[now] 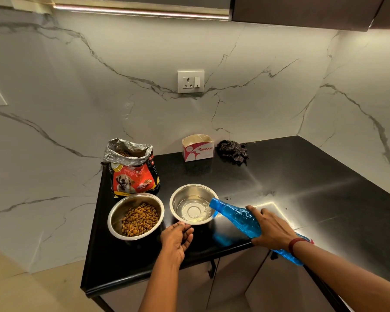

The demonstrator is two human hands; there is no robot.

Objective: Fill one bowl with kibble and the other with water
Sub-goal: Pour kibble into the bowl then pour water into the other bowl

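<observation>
The right hand (273, 230) grips a blue plastic water bottle (239, 217) around its middle, tilted down to the left with its mouth over the right rim of the steel water bowl (173, 199), which holds shallow water; the left hand (177, 238), fingers loosely curved and holding nothing, touches that bowl's near rim; just beside it on the left stands the steel bowl of kibble (113, 212), in front of the open kibble bag (132, 174) on the black counter (302, 176); an Origami box (198, 149) and a dark cloth (233, 149) sit by the wall.
</observation>
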